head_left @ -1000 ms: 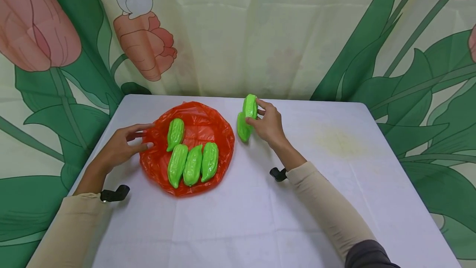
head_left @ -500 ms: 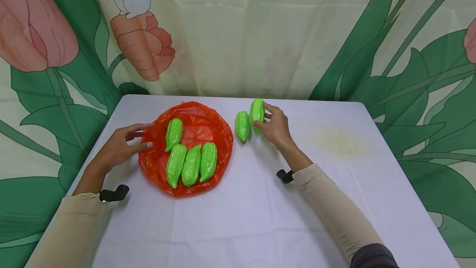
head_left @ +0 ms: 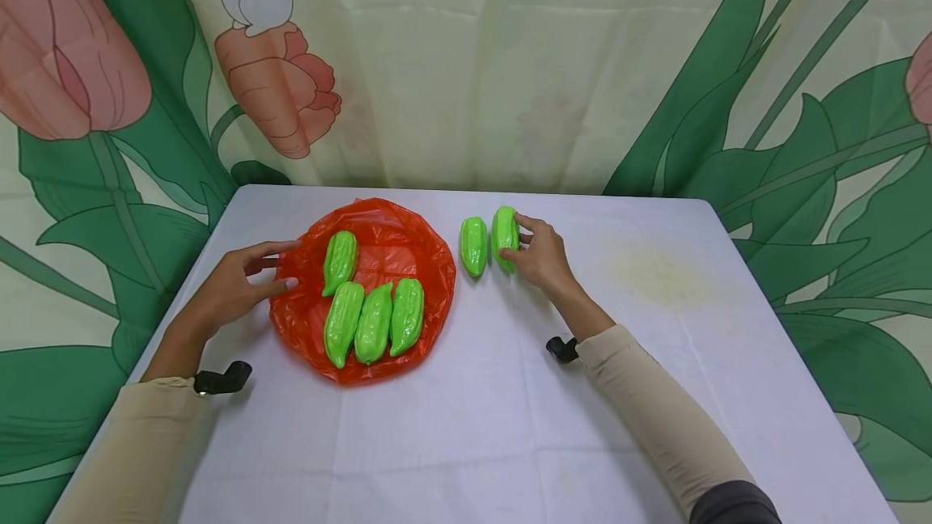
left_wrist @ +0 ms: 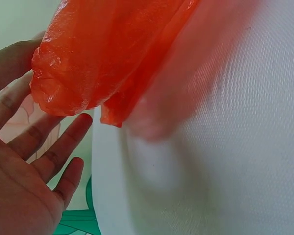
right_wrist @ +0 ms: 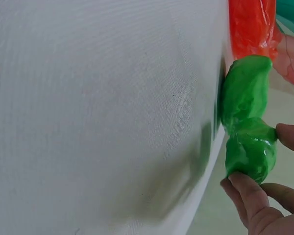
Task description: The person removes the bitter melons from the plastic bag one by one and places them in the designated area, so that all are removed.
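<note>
Head view. Held green ridged gourd [head_left: 506, 233], one: just left of the right hand [head_left: 540, 253], pinched between its thumb and fingers; long axis near to far; right hand the nearer of two. Loose gourd [head_left: 474, 247], one: on the counter [head_left: 451, 443], just left of the held one, roughly parallel. Red plastic-covered tray [head_left: 386, 257], one, at left. Tray gourds [head_left: 341, 264], four: one far, three side by side near. Gourds in all: six.

Left wrist view. Left hand [left_wrist: 29, 166]: fingers spread at the tray's left edge, gripping nothing.

Right wrist view. Held gourd between thumb and fingertips; contact with counter: cannot tell.
</note>
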The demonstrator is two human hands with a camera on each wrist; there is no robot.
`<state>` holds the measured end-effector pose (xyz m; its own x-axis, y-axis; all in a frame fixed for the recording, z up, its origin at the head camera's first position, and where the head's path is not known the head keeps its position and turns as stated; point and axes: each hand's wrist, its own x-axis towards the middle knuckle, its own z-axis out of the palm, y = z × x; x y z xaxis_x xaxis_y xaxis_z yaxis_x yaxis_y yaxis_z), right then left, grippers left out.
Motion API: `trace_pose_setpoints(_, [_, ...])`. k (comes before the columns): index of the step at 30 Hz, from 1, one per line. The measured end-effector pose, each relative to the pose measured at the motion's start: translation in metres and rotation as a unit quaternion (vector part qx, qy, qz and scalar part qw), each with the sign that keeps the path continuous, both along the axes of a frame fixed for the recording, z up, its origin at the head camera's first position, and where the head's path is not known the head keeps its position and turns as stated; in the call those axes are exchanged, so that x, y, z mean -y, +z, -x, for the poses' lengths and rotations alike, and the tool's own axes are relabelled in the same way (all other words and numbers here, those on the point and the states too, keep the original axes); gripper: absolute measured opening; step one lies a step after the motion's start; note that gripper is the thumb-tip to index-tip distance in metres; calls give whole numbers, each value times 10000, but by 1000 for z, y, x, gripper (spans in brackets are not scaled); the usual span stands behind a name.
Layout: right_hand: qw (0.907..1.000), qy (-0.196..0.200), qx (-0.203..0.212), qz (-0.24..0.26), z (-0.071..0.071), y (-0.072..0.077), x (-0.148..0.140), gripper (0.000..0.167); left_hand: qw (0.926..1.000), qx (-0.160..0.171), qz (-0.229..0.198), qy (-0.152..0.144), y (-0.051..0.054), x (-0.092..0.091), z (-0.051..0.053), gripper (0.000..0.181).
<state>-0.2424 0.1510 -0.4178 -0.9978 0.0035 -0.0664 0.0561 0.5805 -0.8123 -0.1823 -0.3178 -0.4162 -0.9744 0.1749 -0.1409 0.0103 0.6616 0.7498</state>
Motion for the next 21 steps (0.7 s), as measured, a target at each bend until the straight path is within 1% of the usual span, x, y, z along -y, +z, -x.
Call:
trace_pose_setpoints(5, [9997,104,205,-61,0,-1,0,80,10000,-37,-9,-15,0,0,0,77])
trace_pose_setpoints(14, [9992,202,259,-220,2,-5,-2,80,10000,-42,-10,24,-1,0,-2,76])
trace_pose_setpoints(21, [9985,206,427,-278,3,-6,-1,81,10000,-42,-9,2,-1,0,0,75])
